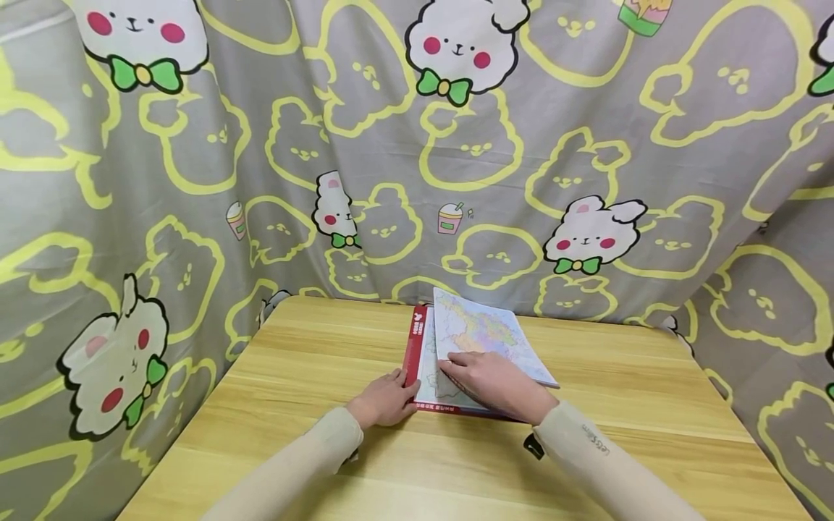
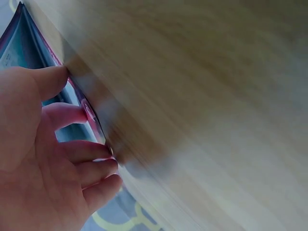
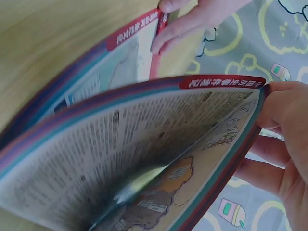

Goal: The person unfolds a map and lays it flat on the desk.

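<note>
A folded paper map [image 1: 485, 325] with a coloured map on its upper face lies slanted over a second, red-bordered folded map [image 1: 413, 347] on the table. My right hand [image 1: 498, 380] pinches the upper map by its left edge, near the lower corner. In the right wrist view, this folded sheet [image 3: 130, 110] gapes apart, showing printed text and a brown map inside. My left hand [image 1: 384, 399] rests at the lower left corner of the red-bordered map, thumb and fingers extended along its edge. Its fingers [image 2: 91, 168] touch the edge in the left wrist view.
Both maps lie toward the far side of the wooden table [image 1: 326, 340]. A grey curtain [image 1: 391, 130] printed with yellow outlines and white rabbits hangs behind and at both sides. A small black object [image 1: 533, 446] shows under the right sleeve.
</note>
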Motion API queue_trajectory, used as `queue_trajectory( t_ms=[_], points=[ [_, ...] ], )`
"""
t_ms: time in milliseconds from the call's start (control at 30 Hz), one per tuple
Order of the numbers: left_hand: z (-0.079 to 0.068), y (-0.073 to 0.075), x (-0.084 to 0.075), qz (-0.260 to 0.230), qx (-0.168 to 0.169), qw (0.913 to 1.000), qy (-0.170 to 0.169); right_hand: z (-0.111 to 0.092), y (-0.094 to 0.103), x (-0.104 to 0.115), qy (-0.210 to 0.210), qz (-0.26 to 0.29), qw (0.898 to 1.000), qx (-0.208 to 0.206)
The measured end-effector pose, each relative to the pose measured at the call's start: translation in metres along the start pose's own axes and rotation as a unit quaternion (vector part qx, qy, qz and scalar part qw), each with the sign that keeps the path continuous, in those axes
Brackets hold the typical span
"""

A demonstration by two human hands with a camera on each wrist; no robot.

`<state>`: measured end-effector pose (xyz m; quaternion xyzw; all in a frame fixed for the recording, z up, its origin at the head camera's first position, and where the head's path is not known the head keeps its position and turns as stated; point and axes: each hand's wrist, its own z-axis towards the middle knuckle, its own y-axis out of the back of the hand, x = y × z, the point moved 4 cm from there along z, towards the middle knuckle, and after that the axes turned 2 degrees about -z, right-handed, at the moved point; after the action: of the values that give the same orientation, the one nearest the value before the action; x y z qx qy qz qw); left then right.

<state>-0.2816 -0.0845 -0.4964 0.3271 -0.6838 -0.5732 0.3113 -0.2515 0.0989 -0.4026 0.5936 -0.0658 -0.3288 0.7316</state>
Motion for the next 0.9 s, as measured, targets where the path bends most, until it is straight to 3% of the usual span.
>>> queue_trajectory(
  t_ms=[233, 467, 667, 900],
  points=[
    [-0.003, -0.001, 0.002, -0.007, -0.002, 1.0000, -0.003, -0.010, 0.014, -0.009, -0.009, 0.018, 1.000, -0.022],
    [-0.003, 0.000, 0.001, -0.001, 0.000, 0.9995, -0.031, -0.017, 0.023, -0.013, -0.003, -0.002, 0.999, -0.042],
    [-0.007, 0.002, 0.002, -0.026, 0.013, 0.9993, -0.023, -0.024, 0.033, -0.017, -0.013, 0.003, 1.000, -0.025],
    [-0.014, 0.000, 0.004, -0.038, 0.022, 0.9990, -0.009, -0.034, 0.042, -0.022, -0.008, 0.005, 0.998, -0.055]
  ],
)
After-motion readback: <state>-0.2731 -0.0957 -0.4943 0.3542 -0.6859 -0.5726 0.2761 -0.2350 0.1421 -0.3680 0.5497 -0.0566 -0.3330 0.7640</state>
